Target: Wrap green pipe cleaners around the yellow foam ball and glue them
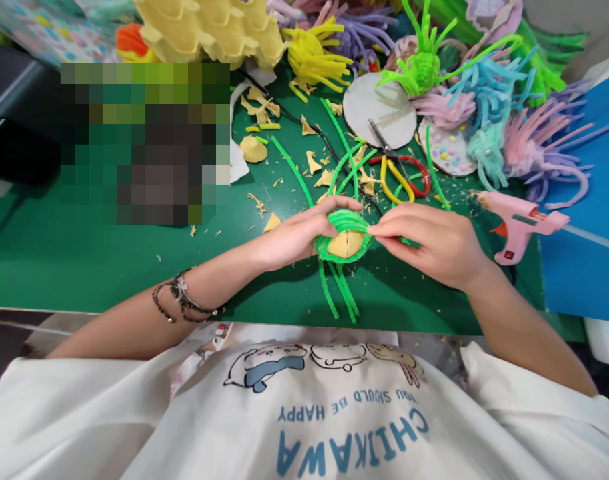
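In front of me, my left hand (pixel 304 230) holds a round piece (pixel 348 244) made of a pale yellow carton cup wrapped with bright green pipe cleaners. Its thumb presses on the green rows, and the fingers curl behind. Loose green stems stick out from the piece above and below. At its right edge, my right hand (pixel 429 243) pinches with thumb and forefinger at the green pipe cleaner wrapping. Just beyond the hands lie loose green pipe cleaners (pixel 292 170) and scissors (pixel 397 175) with red and yellow handles.
A pink glue gun (pixel 517 223) lies right of my right hand. Torn carton scraps (pixel 311 162) litter the green table. At the back stand a yellow egg carton (pixel 211 30), a white disc (pixel 379 110) and several coloured pipe cleaner bundles (pixel 494 100). A black device (pixel 21 117) is at left.
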A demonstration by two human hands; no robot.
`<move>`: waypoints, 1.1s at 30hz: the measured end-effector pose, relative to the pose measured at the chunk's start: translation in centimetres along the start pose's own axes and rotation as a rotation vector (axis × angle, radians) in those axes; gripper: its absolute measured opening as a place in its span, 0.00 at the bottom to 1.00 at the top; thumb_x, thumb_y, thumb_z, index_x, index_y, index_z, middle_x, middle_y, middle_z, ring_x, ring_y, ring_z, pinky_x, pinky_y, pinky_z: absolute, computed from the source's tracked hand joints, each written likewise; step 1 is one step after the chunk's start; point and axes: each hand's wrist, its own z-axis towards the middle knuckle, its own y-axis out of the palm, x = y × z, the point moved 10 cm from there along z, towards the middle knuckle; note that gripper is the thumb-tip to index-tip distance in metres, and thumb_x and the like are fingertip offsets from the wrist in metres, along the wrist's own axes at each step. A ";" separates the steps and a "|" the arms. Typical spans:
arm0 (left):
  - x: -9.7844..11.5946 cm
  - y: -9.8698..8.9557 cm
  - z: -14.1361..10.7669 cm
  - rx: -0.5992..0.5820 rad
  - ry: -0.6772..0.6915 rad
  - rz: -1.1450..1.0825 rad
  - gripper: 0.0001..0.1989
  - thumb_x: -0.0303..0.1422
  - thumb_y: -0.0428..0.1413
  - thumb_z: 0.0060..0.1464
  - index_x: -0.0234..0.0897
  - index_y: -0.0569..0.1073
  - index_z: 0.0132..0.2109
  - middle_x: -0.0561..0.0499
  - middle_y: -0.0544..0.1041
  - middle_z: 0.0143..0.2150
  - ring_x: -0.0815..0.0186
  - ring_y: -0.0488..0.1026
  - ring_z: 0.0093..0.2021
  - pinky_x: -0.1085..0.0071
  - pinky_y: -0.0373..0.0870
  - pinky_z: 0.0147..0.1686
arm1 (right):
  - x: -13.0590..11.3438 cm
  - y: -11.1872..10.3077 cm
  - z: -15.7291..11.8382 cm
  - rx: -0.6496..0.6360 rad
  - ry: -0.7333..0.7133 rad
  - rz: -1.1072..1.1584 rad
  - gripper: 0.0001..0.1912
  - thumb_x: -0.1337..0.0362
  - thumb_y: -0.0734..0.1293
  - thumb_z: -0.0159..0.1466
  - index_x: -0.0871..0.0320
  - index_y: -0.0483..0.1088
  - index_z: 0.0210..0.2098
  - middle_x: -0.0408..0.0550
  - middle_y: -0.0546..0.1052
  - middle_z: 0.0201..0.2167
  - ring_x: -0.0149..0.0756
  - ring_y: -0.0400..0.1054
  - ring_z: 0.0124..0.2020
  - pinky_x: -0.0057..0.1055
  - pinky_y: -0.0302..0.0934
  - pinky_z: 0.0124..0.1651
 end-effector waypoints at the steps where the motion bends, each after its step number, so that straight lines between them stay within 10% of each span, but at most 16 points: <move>1: 0.0 0.1 0.0 -0.004 -0.008 -0.021 0.25 0.32 0.53 0.38 0.39 0.65 0.49 0.52 0.70 0.48 0.63 0.70 0.43 0.67 0.66 0.42 | 0.0 0.0 0.0 0.004 -0.004 0.002 0.06 0.71 0.65 0.66 0.55 0.73 0.39 0.44 0.80 0.35 0.28 0.76 0.36 0.25 0.71 0.39; 33: -0.2 0.2 0.3 0.016 0.011 -0.220 0.25 0.31 0.54 0.40 0.39 0.64 0.49 0.56 0.75 0.39 0.68 0.74 0.37 0.72 0.70 0.38 | 0.3 0.3 0.0 0.005 -0.037 -0.139 0.08 0.72 0.63 0.67 0.62 0.74 0.41 0.49 0.77 0.33 0.30 0.72 0.35 0.26 0.69 0.37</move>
